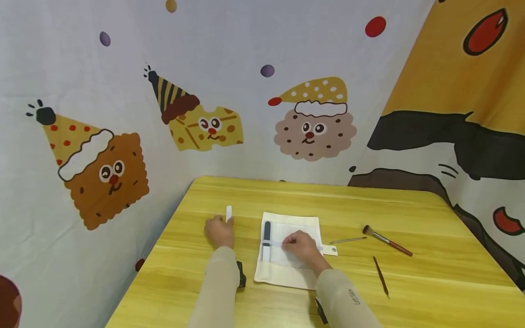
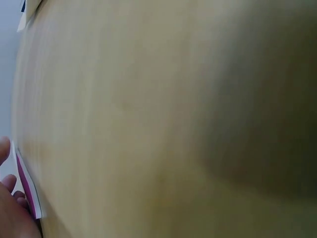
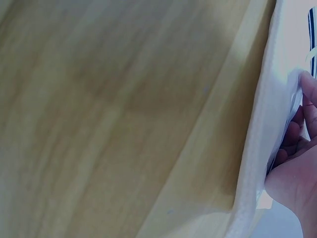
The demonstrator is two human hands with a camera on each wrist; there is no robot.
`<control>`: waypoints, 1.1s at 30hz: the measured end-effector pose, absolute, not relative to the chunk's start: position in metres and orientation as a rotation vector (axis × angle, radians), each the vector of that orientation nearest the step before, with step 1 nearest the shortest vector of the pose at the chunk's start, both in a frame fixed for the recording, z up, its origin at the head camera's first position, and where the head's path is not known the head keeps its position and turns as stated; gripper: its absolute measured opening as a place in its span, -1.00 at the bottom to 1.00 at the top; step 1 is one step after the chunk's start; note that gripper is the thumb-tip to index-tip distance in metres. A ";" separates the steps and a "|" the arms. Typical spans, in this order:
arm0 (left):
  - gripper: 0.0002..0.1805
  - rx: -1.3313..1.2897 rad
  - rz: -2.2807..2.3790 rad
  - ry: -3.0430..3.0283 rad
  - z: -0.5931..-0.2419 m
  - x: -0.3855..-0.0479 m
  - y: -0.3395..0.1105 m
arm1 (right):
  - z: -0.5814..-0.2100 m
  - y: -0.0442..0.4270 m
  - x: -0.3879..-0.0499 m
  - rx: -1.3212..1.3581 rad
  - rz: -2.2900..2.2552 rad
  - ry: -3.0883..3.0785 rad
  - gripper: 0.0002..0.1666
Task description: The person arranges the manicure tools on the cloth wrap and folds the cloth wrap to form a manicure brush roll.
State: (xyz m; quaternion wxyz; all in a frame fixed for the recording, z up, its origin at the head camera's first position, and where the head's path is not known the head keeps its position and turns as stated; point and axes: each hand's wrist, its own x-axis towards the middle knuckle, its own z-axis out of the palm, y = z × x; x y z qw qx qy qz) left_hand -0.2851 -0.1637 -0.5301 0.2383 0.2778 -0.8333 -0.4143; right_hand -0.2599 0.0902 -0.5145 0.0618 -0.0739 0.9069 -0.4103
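Observation:
In the head view my left hand (image 1: 220, 231) holds a flat white strip with a rounded end, like a nail file (image 1: 229, 213), upright to the left of an open cream roll-up case (image 1: 287, 283). Its magenta edge shows in the left wrist view, where the nail file (image 2: 29, 188) lies against the fingers. My right hand (image 1: 302, 248) is over the case, thumb and fingertips pinching the pale elastic band (image 1: 275, 243) that crosses it. Under the band's left end sits a dark-and-white flat strip (image 1: 267, 232). The right wrist view partly hides the right fingertips.
Right of the case lie a thin metal tool (image 1: 348, 240), a makeup brush (image 1: 387, 240) and a slim brown brush-like tool (image 1: 380, 275). A snap tab (image 1: 330, 250) sticks out from the case's right side. Behind the wooden table (image 1: 369, 205) hangs a printed cloth (image 1: 246, 36).

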 end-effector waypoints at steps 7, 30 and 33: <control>-0.68 0.772 -1.047 -2.279 -0.529 -0.285 -0.158 | -0.514 0.090 -0.260 -0.207 -1.232 2.742 -0.93; -0.77 0.780 -1.315 -2.286 -0.518 -0.298 -0.164 | -0.518 0.090 -0.263 -0.235 -1.228 2.751 -0.93; -0.74 0.739 -1.480 -2.253 -0.512 -0.300 -0.168 | -0.518 0.090 -0.263 -0.229 -1.228 2.749 -0.93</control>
